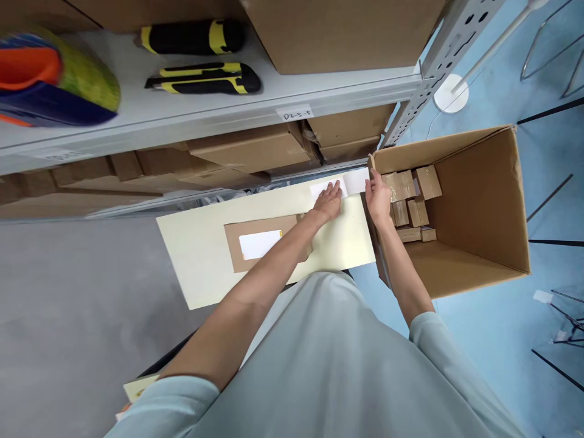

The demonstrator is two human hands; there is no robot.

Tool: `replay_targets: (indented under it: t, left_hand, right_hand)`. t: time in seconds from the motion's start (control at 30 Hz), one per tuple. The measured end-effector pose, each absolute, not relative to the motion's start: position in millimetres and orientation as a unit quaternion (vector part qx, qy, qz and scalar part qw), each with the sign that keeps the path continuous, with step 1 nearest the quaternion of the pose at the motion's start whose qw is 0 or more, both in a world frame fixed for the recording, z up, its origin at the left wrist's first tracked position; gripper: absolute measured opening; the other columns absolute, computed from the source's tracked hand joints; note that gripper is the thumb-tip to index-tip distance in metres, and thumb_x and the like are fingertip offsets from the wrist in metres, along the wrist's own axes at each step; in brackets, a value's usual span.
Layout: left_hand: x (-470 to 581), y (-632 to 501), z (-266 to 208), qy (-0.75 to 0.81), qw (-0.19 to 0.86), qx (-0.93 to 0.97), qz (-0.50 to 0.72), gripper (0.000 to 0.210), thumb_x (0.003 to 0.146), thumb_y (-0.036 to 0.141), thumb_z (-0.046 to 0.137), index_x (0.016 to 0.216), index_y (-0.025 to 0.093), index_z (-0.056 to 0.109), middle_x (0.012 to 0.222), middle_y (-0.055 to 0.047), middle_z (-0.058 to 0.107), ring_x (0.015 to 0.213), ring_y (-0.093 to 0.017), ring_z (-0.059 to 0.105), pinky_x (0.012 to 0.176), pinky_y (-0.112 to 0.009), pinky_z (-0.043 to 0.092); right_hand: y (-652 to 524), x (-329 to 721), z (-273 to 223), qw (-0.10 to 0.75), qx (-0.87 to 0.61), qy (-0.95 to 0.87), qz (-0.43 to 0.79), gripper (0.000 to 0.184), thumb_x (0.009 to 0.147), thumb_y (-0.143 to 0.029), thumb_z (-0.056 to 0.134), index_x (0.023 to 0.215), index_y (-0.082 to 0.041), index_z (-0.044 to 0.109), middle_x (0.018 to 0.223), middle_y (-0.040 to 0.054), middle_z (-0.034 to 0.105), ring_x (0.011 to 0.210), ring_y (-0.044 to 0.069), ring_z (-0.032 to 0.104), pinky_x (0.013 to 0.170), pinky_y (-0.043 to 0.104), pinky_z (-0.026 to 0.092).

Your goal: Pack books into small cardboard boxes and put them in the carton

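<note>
A strip of white paper labels lies at the right end of a cream-coloured board. My left hand rests on the strip's left part, fingers stretched out and flat. At the strip's right end, my right hand has thumb and fingers pinched on the paper, beside the open carton's edge. Left of my left hand, a flat cardboard box with a white label on top lies on the board, partly hidden by my left forearm.
A large open carton on the right holds several small taped boxes. Ahead stands a metal shelf with cartons, two black-and-yellow utility knives and a colourful tape roll. A white stand base is on the blue floor.
</note>
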State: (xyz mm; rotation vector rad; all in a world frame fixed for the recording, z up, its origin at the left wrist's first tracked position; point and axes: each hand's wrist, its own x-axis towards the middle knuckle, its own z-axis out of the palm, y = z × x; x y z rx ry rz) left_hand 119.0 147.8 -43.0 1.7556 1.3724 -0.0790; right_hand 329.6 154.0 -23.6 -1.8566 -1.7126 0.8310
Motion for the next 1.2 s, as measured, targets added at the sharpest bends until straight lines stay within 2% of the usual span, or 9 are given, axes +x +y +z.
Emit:
replay_targets:
  t: [0.07, 0.17, 0.3, 0.5, 0.7, 0.83, 1.07, 1.13, 1.2]
  left_hand:
    - [119.4, 147.9, -42.8, 0.553, 0.426, 0.714, -0.061, 0.078, 0.089, 0.015, 0.063, 0.165, 0.01, 0.043, 0.185, -0.02, 0.011, 0.171, -0.043, 0.012, 0.136, -0.064, 0.023]
    - [118.6, 150.5, -41.0, 0.553, 0.412, 0.72, -0.083, 0.073, 0.089, 0.016, 0.065, 0.16, 0.012, 0.049, 0.186, -0.017, 0.01, 0.17, -0.044, 0.016, 0.133, -0.063, 0.032]
    - [116.6, 159.0, -37.3, 0.539, 0.387, 0.742, -0.094, 0.067, 0.084, 0.019, 0.073, 0.149, 0.016, 0.058, 0.186, -0.014, 0.017, 0.166, -0.042, 0.027, 0.129, -0.059, 0.04]
    - [120.6, 167.0, -27.9, 0.526, 0.339, 0.765, -0.153, 0.07, 0.082, 0.014, 0.072, 0.15, 0.016, 0.056, 0.185, -0.013, 0.019, 0.162, -0.04, 0.034, 0.121, -0.055, 0.051]
    - [123.1, 167.4, -27.6, 0.534, 0.347, 0.756, -0.15, 0.077, 0.082, 0.021, 0.075, 0.155, 0.016, 0.053, 0.185, -0.013, 0.019, 0.162, -0.041, 0.033, 0.123, -0.057, 0.049]
    - [122.4, 169.0, -35.2, 0.537, 0.358, 0.752, -0.138, 0.079, 0.081, 0.027, 0.08, 0.155, 0.017, 0.054, 0.185, -0.014, 0.021, 0.163, -0.042, 0.033, 0.123, -0.057, 0.049]
    - [122.1, 166.6, -26.3, 0.547, 0.416, 0.718, -0.108, 0.069, 0.077, 0.014, 0.078, 0.144, 0.014, 0.065, 0.185, -0.014, 0.017, 0.167, -0.044, 0.027, 0.13, -0.058, 0.041]
    - [122.2, 156.3, -13.5, 0.551, 0.448, 0.702, -0.05, 0.063, 0.079, 0.014, 0.076, 0.142, 0.012, 0.067, 0.183, -0.016, 0.026, 0.168, -0.042, 0.027, 0.134, -0.055, 0.036]
    - [119.8, 138.0, 3.4, 0.547, 0.484, 0.681, 0.051, 0.056, 0.087, 0.021, 0.072, 0.142, 0.012, 0.068, 0.174, -0.019, 0.044, 0.165, -0.039, 0.037, 0.135, -0.052, 0.034]
  right_hand:
    - [151.0, 333.1, -28.0, 0.236, -0.693, -0.611, 0.301, 0.055, 0.113, -0.037, 0.04, 0.163, -0.016, 0.047, 0.108, 0.0141, 0.08, 0.1, 0.031, 0.077, 0.104, 0.052, 0.059]
    - [144.9, 337.7, -32.5, 0.236, -0.71, -0.599, 0.286, 0.053, 0.112, -0.037, 0.042, 0.16, -0.014, 0.05, 0.101, 0.0126, 0.081, 0.094, 0.03, 0.078, 0.1, 0.049, 0.061]
    - [136.5, 339.9, -34.8, 0.225, -0.722, -0.593, 0.276, 0.051, 0.112, -0.036, 0.04, 0.157, -0.015, 0.052, 0.1, 0.0123, 0.081, 0.094, 0.031, 0.078, 0.098, 0.048, 0.061]
    - [126.4, 337.4, -34.7, 0.211, -0.73, -0.584, 0.285, 0.05, 0.112, -0.035, 0.038, 0.155, -0.015, 0.053, 0.106, 0.0149, 0.082, 0.098, 0.031, 0.078, 0.098, 0.046, 0.061]
    - [118.7, 336.7, -34.5, 0.195, -0.751, -0.557, 0.296, 0.05, 0.111, -0.033, 0.036, 0.154, -0.013, 0.053, 0.114, 0.0197, 0.081, 0.103, 0.034, 0.078, 0.1, 0.052, 0.06]
    - [107.4, 341.9, -36.2, 0.229, -0.768, -0.544, 0.247, 0.048, 0.111, -0.035, 0.036, 0.149, -0.015, 0.058, 0.109, 0.0171, 0.081, 0.099, 0.032, 0.079, 0.096, 0.049, 0.062]
    - [75.6, 348.3, 0.4, 0.281, -0.791, -0.495, 0.224, 0.052, 0.112, -0.041, 0.038, 0.15, -0.011, 0.057, 0.105, 0.0161, 0.079, 0.094, 0.028, 0.078, 0.091, 0.043, 0.063]
    - [65.3, 341.6, 20.2, 0.299, -0.785, -0.494, 0.224, 0.054, 0.112, -0.044, 0.039, 0.152, -0.012, 0.055, 0.107, 0.016, 0.079, 0.096, 0.027, 0.078, 0.091, 0.041, 0.063]
    - [52.7, 328.5, 41.5, 0.319, -0.772, -0.503, 0.223, 0.055, 0.112, -0.046, 0.039, 0.154, -0.014, 0.055, 0.111, 0.0158, 0.079, 0.098, 0.026, 0.078, 0.092, 0.041, 0.064]
